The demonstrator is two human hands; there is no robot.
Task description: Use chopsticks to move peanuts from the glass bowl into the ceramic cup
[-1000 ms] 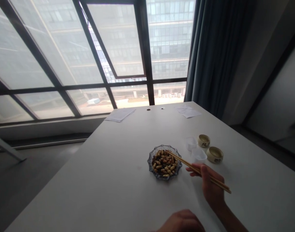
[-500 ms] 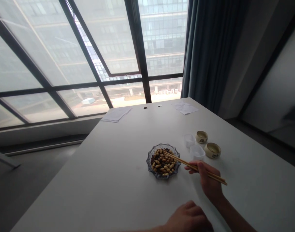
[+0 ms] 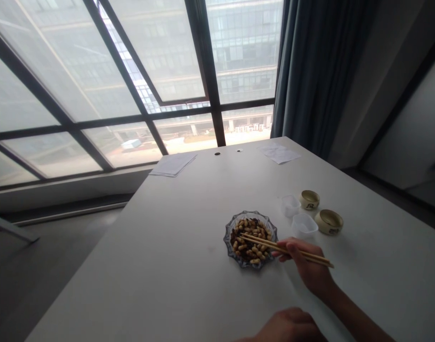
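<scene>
A pair of wooden chopsticks [image 3: 262,242] is gripped in my right hand [image 3: 312,266], which hovers at the right rim of a scalloped glass bowl [image 3: 230,254]. Peanuts in their shells [image 3: 253,261] and small dark pieces fill the bowl. The chopstick tips lie close together over the left part of the heap; I cannot make out anything pinched between them. My left hand [image 3: 292,325] rests on the table at the bottom edge, knuckles up and fingers curled. It is partly cut off by the frame.
Two clear plastic tubs [image 3: 305,225] and two beige ceramic cups [image 3: 329,222] stand right of the bowl, beyond my right hand. Papers [image 3: 173,164] lie at the white table's [image 3: 149,266] far left corner, more sheets [image 3: 279,153] at the far right. Windows and a dark curtain [image 3: 310,71] are behind.
The chopstick tips have shifted left and nearer across the peanuts. The view has turned slightly, so bowl, tubs and cups appear further right. My left hand sits lower in the frame.
</scene>
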